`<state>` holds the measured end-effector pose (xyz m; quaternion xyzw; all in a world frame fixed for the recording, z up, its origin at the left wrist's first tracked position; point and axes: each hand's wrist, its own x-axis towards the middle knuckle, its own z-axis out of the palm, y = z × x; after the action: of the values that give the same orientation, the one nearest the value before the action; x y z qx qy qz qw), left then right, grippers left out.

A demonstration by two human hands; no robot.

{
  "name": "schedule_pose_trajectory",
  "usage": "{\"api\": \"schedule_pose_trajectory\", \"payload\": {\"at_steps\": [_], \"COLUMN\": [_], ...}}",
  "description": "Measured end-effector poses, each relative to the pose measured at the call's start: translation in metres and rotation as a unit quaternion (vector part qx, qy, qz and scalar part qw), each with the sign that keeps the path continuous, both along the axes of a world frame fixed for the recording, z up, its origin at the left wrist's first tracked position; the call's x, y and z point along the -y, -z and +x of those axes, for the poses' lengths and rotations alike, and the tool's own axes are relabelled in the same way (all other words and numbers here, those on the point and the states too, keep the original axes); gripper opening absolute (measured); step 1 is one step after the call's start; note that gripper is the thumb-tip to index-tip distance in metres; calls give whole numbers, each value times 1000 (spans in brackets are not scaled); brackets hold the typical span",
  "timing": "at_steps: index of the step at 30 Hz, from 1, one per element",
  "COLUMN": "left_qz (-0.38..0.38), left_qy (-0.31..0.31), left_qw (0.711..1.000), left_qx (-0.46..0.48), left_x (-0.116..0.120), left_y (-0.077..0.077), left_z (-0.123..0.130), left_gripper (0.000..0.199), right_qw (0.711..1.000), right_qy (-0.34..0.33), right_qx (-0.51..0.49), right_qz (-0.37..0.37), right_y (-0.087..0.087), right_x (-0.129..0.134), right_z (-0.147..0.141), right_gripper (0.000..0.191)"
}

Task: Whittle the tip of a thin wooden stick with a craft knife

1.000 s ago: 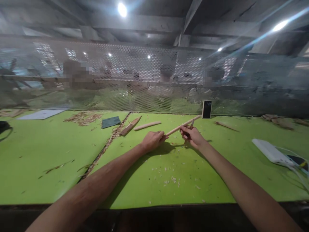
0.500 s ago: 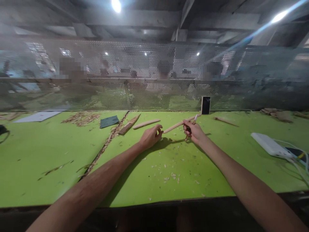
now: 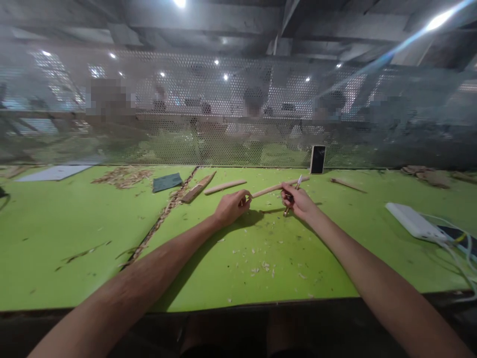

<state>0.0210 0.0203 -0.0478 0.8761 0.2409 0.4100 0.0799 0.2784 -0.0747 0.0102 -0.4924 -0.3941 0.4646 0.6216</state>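
A slender pale wooden stick [image 3: 267, 190] spans the gap between both hands above the green table [image 3: 208, 278]. My left hand [image 3: 234, 206] pinches its left end between thumb and fingers. Closed round the stick farther right, my right hand [image 3: 297, 200] also holds a thin knife-like tool [image 3: 299, 181], whose light tip points up and whose other end shows below the fingers. Behind my left hand lie another smooth wooden stick [image 3: 225, 186] and a rougher pointed piece of wood [image 3: 199, 188]. Small shavings [image 3: 265, 267] are scattered in front of the hands.
A green-grey sheet [image 3: 167, 182], a shavings pile [image 3: 122, 176] and white paper [image 3: 55, 172] lie left. A phone [image 3: 318, 159] stands upright by the perforated screen [image 3: 231, 139]. Right are a thin stick [image 3: 348, 185] and a white power bank [image 3: 413, 221] with cables. People are beyond the screen.
My left fingers have closed on the left end of the stick, which was just beside them. The tool in my right hand has tilted slightly, and the whole view has shifted a little.
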Motion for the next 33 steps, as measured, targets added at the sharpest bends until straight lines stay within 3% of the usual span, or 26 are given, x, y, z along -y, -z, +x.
{"api": "schedule_pose_trajectory", "payload": {"at_steps": [12, 21, 33], "left_qz": [15, 31, 31], "left_qy": [5, -25, -33], "left_qw": [1000, 999, 998], "left_qx": [6, 29, -37], "left_x": [-1, -7, -3], "left_y": [-1, 3, -1], "left_z": [-2, -3, -3], "left_gripper": [16, 20, 18], "right_qw": [1000, 1000, 1000], "right_qy": [0, 2, 13], "right_qx": [-7, 5, -1], "right_qz": [16, -1, 10], "right_y": [5, 6, 6], "right_x": [-8, -8, -7], "right_z": [9, 10, 10], "right_gripper": [26, 29, 23]}}
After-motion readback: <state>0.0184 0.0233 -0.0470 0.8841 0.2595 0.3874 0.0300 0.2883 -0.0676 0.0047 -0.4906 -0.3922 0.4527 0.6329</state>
